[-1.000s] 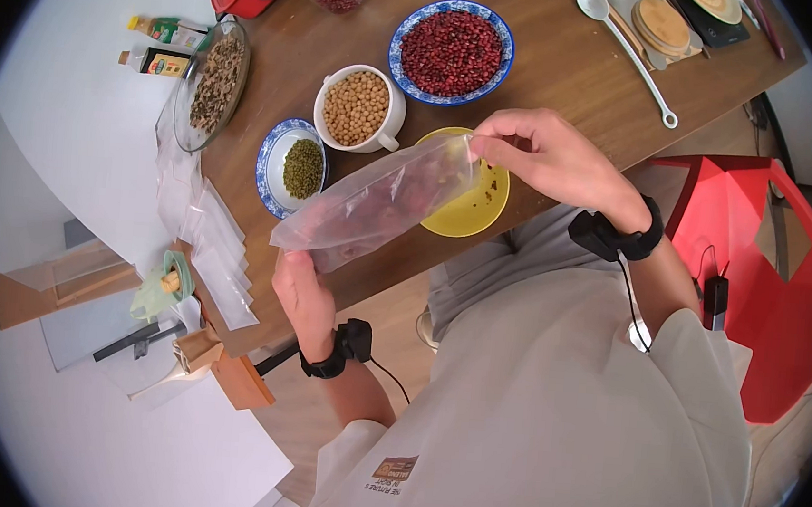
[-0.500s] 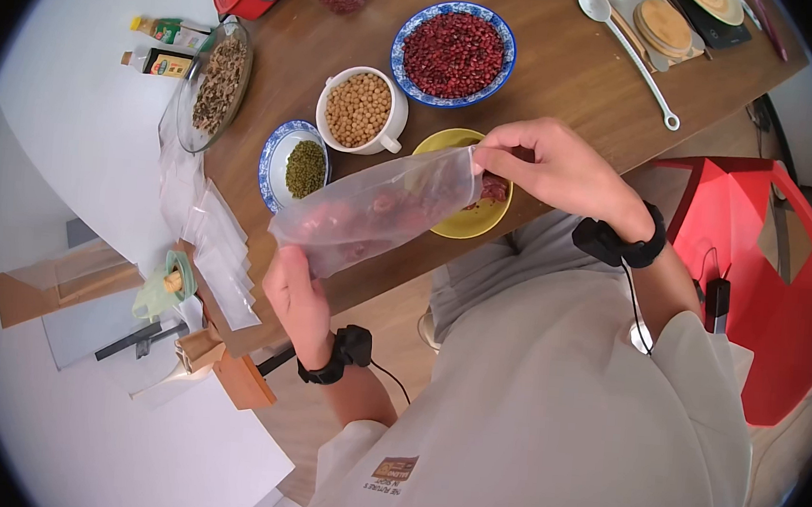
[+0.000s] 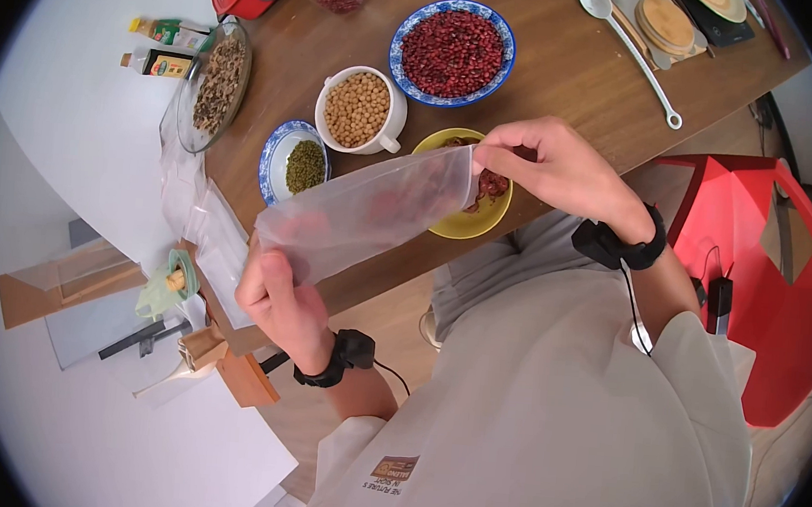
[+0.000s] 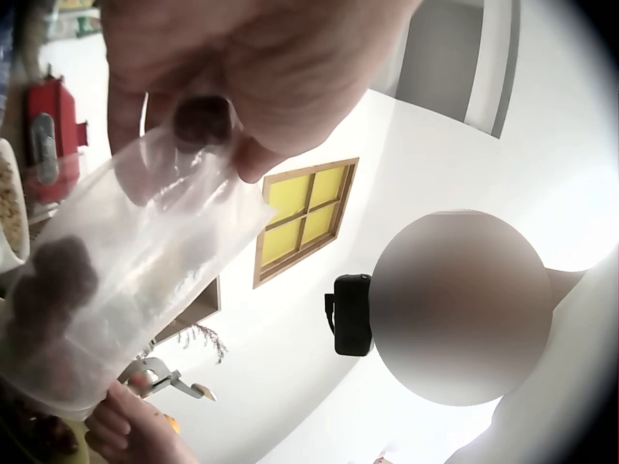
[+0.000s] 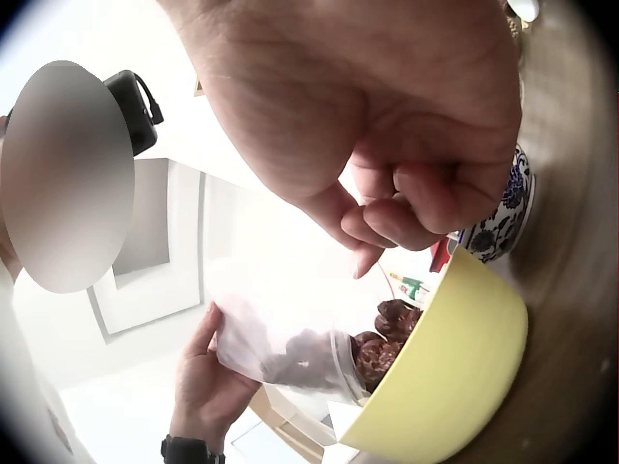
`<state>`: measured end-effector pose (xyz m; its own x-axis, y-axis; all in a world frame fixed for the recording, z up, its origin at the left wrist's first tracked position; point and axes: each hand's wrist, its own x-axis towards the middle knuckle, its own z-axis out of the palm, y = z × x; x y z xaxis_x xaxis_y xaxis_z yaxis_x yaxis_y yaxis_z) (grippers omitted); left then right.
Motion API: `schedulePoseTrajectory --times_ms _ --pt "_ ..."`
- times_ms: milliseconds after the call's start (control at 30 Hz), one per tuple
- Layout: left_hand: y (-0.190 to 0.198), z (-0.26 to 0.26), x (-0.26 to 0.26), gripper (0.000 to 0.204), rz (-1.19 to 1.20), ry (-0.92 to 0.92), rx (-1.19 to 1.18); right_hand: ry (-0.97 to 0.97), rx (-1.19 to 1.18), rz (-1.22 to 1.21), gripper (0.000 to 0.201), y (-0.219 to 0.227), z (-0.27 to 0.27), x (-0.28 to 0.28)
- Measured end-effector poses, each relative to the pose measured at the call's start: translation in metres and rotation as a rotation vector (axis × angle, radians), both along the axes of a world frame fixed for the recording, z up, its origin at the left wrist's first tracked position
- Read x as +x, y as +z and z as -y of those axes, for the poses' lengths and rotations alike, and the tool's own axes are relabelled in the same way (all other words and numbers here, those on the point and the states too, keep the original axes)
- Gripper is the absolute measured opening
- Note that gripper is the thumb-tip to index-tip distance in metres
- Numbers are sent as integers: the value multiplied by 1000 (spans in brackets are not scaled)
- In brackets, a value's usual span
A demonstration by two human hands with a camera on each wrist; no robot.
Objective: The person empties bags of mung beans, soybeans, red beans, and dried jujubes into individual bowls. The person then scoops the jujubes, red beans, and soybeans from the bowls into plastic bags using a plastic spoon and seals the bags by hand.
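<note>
A clear plastic bag [image 3: 371, 211] stretches between both hands, tilted toward a yellow bowl [image 3: 466, 226]. My left hand [image 3: 286, 303] grips its closed, raised end; in the left wrist view a dark date [image 4: 202, 122] shows through the plastic by the fingers. The right hand [image 3: 565, 173] pinches the edge of the bag's mouth between thumb and fingers, over the bowl. Wrinkled dark red dates [image 5: 379, 356] lie at the bag's mouth and in the bowl, seen in the right wrist view. More dates [image 4: 53, 290] show blurred inside the bag.
Beyond the bag stand a white cup of chickpeas [image 3: 357, 109], a small dish of green beans [image 3: 305, 166] and a blue-rimmed bowl of red seeds [image 3: 452, 53]. Empty plastic bags [image 3: 214, 238] lie on the table's left edge. A white spoon [image 3: 629, 56] rests at the right.
Dates have slid from the bag into the yellow bowl, which showed only a few bits before. My left hand has shifted slightly left and turned; the right hand stays nearly in place.
</note>
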<state>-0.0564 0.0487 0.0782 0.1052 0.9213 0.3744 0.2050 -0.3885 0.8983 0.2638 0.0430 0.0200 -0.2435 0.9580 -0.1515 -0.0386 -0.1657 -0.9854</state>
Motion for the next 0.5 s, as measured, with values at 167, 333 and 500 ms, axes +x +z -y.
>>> schedulePoseTrajectory --times_ms 167,333,500 --pt "1 -11 21 36 -23 185 -84 1 41 92 26 -7 0 0" --pt "3 -5 14 39 60 67 -5 -56 43 49 25 -2 3 1" --pt "-1 -9 11 42 -44 92 -31 -35 14 49 26 -12 -3 4"
